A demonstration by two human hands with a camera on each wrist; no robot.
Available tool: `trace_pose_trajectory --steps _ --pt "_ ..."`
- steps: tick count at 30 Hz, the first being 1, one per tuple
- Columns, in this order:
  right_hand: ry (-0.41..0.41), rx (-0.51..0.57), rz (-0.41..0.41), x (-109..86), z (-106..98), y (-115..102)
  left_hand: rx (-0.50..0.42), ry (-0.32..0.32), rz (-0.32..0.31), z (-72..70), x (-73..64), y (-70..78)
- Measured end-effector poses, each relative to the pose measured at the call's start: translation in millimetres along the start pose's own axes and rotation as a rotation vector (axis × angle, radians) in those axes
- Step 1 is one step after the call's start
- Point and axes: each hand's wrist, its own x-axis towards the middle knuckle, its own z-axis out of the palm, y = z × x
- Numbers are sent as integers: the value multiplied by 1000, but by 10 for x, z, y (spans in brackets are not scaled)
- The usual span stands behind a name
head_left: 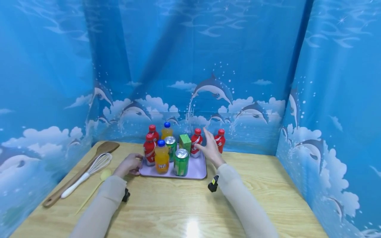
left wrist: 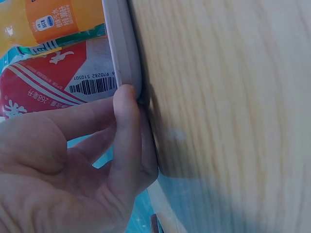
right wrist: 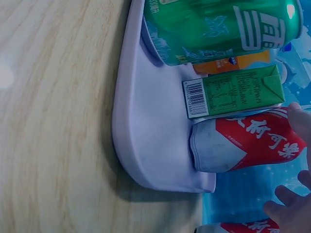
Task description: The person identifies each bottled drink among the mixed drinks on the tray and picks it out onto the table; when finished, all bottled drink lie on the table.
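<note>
A pale purple tray point(head_left: 197, 169) stands on the table with drinks on it. My left hand point(head_left: 129, 164) grips its front left corner, the thumb against the rim point(left wrist: 116, 58). My right hand point(head_left: 210, 148), thumb and fingers spread, is at a red bottle point(head_left: 196, 142) on the tray's right side; in the right wrist view the thumb overlaps that bottle's upper end. A green carton point(right wrist: 238, 92) stands beside it. Also on the tray are two green cans point(head_left: 181, 163), two orange soda bottles point(head_left: 162, 158) with blue caps and two red bottles point(head_left: 149, 150) at the left.
Another red bottle point(head_left: 220, 140) stands right of the tray, behind my right hand. To the left lie a wooden spatula point(head_left: 102, 150), a white-handled whisk point(head_left: 92, 172) and a pale yellow spoon point(head_left: 101, 180). A blue dolphin curtain point(head_left: 184, 66) hangs around the wooden table point(head_left: 166, 208).
</note>
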Motion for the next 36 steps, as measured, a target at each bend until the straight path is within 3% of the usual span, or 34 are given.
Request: trace_pose_trajectory --steps 5,13,21,36 --pt "-22 14 28 -8 72 24 5 8 -3 5 -1 -20" --pt "-21 123 107 -26 177 40 14 0 -14 4 19 -27" --pt "10 62 88 -5 222 51 13 4 -21 -9 19 -12" --pt "90 188 140 -39 215 32 14 1 -4 -5 -29 30"
